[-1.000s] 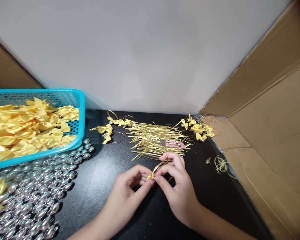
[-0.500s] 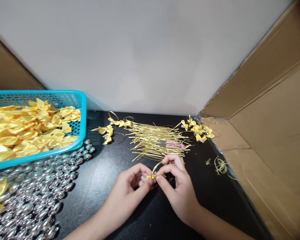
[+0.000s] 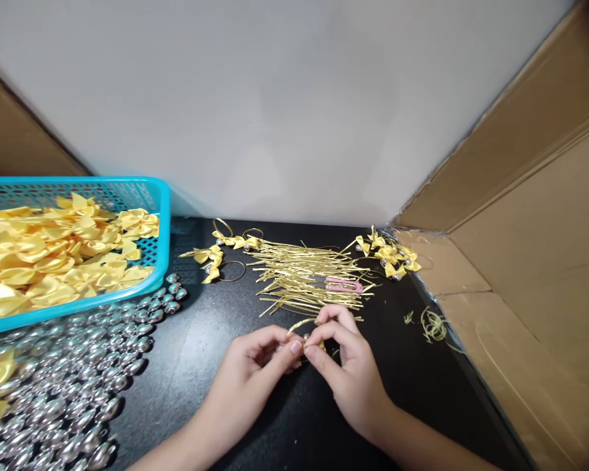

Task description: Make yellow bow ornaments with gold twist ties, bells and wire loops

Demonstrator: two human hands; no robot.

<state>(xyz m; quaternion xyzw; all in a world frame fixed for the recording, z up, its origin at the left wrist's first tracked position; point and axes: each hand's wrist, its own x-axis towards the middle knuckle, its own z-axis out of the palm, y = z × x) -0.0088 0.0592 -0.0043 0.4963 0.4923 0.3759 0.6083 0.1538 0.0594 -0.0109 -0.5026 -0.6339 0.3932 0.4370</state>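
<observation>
My left hand (image 3: 260,366) is closed in a pinch, thumb against fingertips, at the front middle of the black table. My right hand (image 3: 346,363) pinches from the other side, its fingertips almost meeting the left ones. Between them is a gold cord loop (image 3: 300,324) with a yellow ribbon bow, mostly covered by the fingers. A small silver bead shows beside the bow. Just beyond the hands lies a spread of cut gold cords (image 3: 304,271), with pink-handled thread snips (image 3: 343,285) on top.
At left stands a turquoise basket (image 3: 163,242) of yellow bows. Many silver beads (image 3: 73,386) cover the table before it. Bows with beads and cord loops lie at the back left (image 3: 211,255) and back right (image 3: 390,255). Cord scraps (image 3: 434,325) sit near the cardboard wall (image 3: 535,261).
My left thumb and fingers have shifted slightly up and over the bow, hiding more of it. The gold loop has tilted leftward. My right hand stays nearly in place.
</observation>
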